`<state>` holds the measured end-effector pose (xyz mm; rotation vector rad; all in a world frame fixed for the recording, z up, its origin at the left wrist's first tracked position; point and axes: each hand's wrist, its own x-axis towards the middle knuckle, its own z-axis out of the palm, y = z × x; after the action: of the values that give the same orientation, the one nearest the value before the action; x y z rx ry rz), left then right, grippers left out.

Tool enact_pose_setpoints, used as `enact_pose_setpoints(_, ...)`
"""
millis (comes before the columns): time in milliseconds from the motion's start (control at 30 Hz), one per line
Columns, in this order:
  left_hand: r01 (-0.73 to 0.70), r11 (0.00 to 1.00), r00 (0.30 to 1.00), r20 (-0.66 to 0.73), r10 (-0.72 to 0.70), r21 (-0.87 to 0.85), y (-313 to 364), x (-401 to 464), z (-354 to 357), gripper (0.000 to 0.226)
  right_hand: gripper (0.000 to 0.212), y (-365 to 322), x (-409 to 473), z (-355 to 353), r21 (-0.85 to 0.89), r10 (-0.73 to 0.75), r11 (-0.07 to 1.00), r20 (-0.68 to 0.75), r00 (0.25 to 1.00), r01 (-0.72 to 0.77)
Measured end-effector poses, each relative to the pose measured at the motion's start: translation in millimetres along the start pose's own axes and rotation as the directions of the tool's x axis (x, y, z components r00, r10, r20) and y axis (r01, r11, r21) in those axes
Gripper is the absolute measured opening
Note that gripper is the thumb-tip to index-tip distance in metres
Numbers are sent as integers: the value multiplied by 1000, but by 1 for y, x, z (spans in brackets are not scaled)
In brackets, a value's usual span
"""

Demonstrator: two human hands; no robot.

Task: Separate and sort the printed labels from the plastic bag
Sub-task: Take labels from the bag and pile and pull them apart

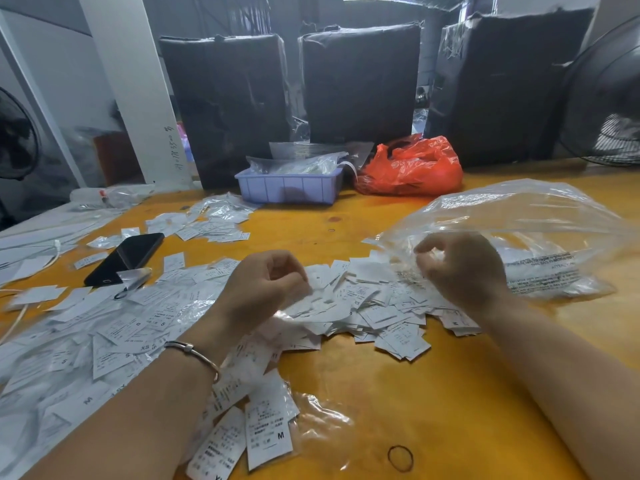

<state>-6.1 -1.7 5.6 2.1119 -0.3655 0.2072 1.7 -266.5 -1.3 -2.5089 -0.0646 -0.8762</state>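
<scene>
Both forearms reach forward over the yellow worktop. The left hand, a metal bangle on its wrist, hovers knuckles-up over the heap of printed labels; its fingers are curled, but whether its grip has hold of a label is too blurred to tell. The right hand curls its fingers around the mouth edge of the clear plastic bag, which lies on the worktop just right of the labels spilling leftward.
</scene>
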Motion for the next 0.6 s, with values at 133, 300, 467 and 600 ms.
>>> enact_pose_setpoints(133, 77, 978, 984, -170, -44, 193, -9, 4, -4, 24, 24, 21, 10, -1, -375, 169, 904, -130, 977, -206)
enact_pose_setpoints(300, 250, 795, 962, -236, -139, 552, -19, 7, -9, 17, 36, 39, 12, -1, -548, 408, 794, 162, 898, -262)
enact_pose_setpoints(467, 277, 717, 959, -235, -160, 639, -22, 9, -7, 19, 12, 43, 15, 2, -404, 419, 843, 77, 905, -356)
enact_pose_setpoints(600, 216, 738, 974, -199, -112, 639, -24, 11, -3, 19, 16, 41, 15, 0, -347, 397, 863, 14, 918, -368)
